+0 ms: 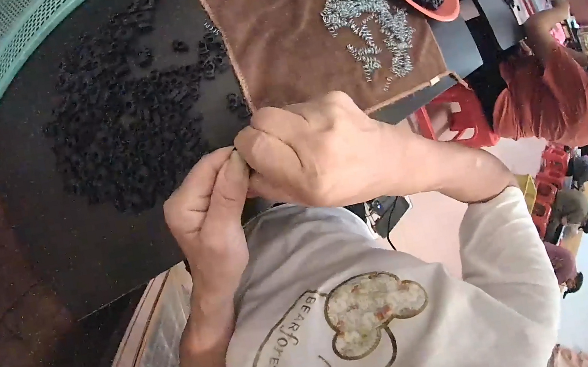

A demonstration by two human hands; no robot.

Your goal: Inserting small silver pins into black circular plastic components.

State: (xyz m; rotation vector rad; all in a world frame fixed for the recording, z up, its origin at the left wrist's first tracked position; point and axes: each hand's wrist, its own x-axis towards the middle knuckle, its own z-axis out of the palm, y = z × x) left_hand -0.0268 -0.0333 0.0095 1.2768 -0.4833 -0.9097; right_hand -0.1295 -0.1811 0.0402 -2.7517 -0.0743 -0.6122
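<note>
My left hand [206,201] and my right hand [312,151] meet above the near edge of the dark table. Both are closed in a pinch, fingertips against each other. A tiny dark spot shows between them, but the fingers hide what they hold. Beyond my left hand spreads a wide pile of small black plastic parts [128,133]. Past my right hand, a brown cloth [278,32] lies on the table with a heap of small metal springs [358,4] on it.
A green perforated basket [18,43] stands at the far left. An orange bowl [452,5] of black parts sits at the far right beside the cloth. Red plastic stools [479,116] stand right of the table. A person in a rust-red top [556,92] and others are farther right.
</note>
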